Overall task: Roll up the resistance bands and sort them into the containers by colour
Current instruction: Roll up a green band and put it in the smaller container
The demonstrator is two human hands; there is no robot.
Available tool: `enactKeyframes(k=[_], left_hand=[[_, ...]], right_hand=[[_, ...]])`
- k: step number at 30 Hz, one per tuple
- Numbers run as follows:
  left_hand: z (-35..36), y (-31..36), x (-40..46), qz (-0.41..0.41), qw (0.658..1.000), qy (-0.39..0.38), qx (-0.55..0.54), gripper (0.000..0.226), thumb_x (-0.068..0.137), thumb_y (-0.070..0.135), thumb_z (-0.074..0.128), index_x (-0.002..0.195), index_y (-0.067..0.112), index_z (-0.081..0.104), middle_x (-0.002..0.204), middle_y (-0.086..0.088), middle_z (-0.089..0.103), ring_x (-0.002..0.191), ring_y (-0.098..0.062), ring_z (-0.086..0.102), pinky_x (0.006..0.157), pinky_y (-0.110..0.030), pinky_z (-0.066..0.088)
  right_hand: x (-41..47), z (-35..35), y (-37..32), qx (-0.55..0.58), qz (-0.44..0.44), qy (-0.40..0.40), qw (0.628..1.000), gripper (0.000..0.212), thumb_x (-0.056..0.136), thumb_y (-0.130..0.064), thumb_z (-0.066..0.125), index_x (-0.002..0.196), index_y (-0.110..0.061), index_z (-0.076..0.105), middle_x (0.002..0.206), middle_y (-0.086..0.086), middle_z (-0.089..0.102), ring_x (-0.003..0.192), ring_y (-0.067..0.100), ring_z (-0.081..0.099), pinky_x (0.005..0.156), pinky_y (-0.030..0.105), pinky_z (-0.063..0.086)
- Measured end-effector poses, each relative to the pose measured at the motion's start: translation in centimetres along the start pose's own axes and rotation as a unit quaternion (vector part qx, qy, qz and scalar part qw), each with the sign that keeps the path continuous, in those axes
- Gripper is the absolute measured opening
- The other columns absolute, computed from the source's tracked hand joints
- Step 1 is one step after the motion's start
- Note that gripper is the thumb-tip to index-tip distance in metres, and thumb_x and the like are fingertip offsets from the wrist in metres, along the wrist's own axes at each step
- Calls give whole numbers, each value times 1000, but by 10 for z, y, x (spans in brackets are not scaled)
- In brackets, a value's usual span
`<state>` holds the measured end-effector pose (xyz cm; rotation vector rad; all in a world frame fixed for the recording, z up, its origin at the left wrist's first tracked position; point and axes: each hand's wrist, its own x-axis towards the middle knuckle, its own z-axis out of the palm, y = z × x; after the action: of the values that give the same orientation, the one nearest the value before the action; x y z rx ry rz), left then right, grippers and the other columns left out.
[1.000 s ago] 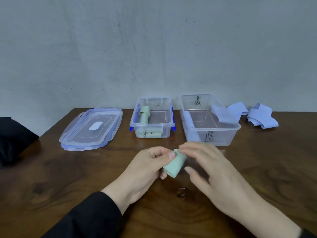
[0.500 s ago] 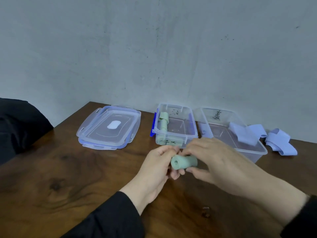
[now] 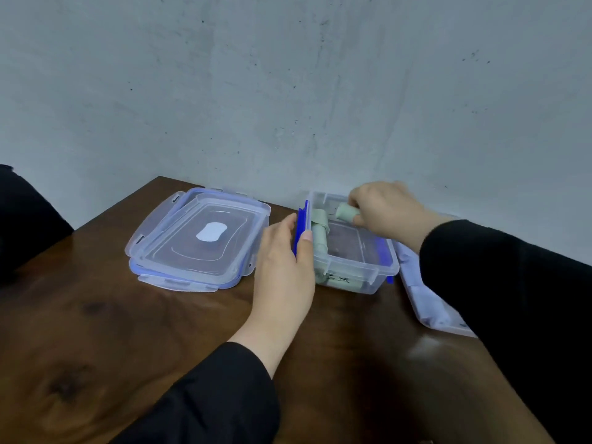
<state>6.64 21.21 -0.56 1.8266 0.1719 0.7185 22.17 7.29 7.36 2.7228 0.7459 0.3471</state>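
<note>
From the head camera I see a dark wooden table [image 3: 96,331] set against a grey wall [image 3: 288,75]. Right hand [image 3: 387,208] reaches over the far end of the small clear box [image 3: 358,280], fingers closed around a rolled green band [image 3: 346,212]. The roll is held over the open top of that box, near its back wall; I can't tell whether it touches the floor of the box. Left hand [image 3: 285,261] lies flat against the left side of the same box, fingers together and straight, thumb up at the blue clip [image 3: 300,224] on the rim. It presses on the wall and clip, not wrapped round anything. Inside the box I count other green rolls [image 3: 319,238] along the left wall, one crossed on top of another, and one more lying along the front wall behind a handwritten label I can't read. A second blue clip shows on the right rim. Left of the box, just beside the left hand, two clear lids [image 3: 198,241] sit stacked, top one with a white patch in the middle. Right of the small box, touching or nearly so, a bigger clear box [image 3: 426,302] holds something pale lilac; my right sleeve [image 3: 512,283] covers most of it. Both sleeves are black.
</note>
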Motion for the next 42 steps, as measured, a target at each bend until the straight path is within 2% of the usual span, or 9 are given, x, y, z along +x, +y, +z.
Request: enactKeyframes(k=[4, 9, 15, 24, 28, 34, 37, 40, 42], left_hand=[[7, -4, 10, -22, 999, -41, -5, 33, 104, 33, 39, 125, 13, 56, 86, 26, 42, 85, 24, 43, 73, 5, 28], [15, -11, 14, 4, 997, -72, 25, 31, 100, 41, 43, 107, 17, 61, 96, 7, 59, 86, -6, 52, 70, -17, 39], [14, -9, 15, 10, 997, -68, 33, 30, 101, 34, 47, 118, 12, 59, 97, 13, 48, 77, 8, 45, 70, 2, 33], [16, -12, 17, 23, 996, -86, 25, 22, 102, 32, 42, 106, 18, 59, 99, 8, 57, 89, -6, 54, 74, -20, 44], [17, -17, 21, 30, 995, -91, 26, 24, 103, 28, 39, 97, 15, 58, 95, 6, 57, 89, -7, 53, 71, -13, 39], [18, -16, 22, 34, 996, -83, 30, 29, 104, 31, 37, 101, 15, 60, 96, 7, 58, 90, -7, 54, 79, -23, 44], [19, -14, 19, 49, 995, -74, 48, 35, 104, 32, 36, 123, 15, 60, 122, 6, 60, 114, -8, 52, 100, -23, 41], [15, -5, 16, 50, 996, -59, 52, 48, 103, 36, 37, 146, 15, 42, 151, 5, 40, 139, -6, 30, 114, -18, 20], [11, 3, 13, 104, 992, -24, 63, 45, 103, 37, 36, 139, 16, 51, 142, 4, 48, 133, -8, 38, 112, -23, 28]], right_hand=[[19, 38, -6, -106, -21, 19, 994, 7, 87, -18, 59, 92, -22, 58, 92, 0, 66, 88, 25, 62, 74, 36, 29], [24, 50, -11, -116, -35, 32, 992, 12, 86, -13, 57, 95, -22, 58, 97, 1, 66, 96, 25, 62, 74, 36, 28], [26, 51, -11, -88, -16, 27, 996, 12, 87, -14, 58, 94, -23, 56, 98, 0, 66, 96, 26, 61, 73, 35, 26], [19, 42, -22, -135, -15, 50, 990, 20, 88, -7, 53, 102, -18, 61, 105, 2, 61, 102, 26, 58, 74, 35, 28], [20, 39, -22, -125, -5, 44, 991, 21, 87, -6, 54, 103, -17, 59, 105, 3, 65, 102, 27, 59, 74, 35, 29], [25, 40, -18, -111, 0, 24, 994, 11, 88, -13, 59, 97, -19, 61, 101, 1, 61, 98, 26, 56, 71, 34, 31], [24, 35, -12, -85, -9, 29, 996, 13, 91, -22, 59, 101, -15, 62, 104, 5, 60, 100, 29, 57, 72, 34, 33], [16, 11, -12, 4, 1, 81, 997, 25, 97, -29, 51, 104, -11, 65, 102, 9, 63, 95, 33, 60, 75, 36, 45], [-4, -12, -15, 114, 12, 156, 981, 32, 99, -34, 49, 84, -9, 62, 82, 7, 61, 80, 33, 59, 69, 38, 48]])
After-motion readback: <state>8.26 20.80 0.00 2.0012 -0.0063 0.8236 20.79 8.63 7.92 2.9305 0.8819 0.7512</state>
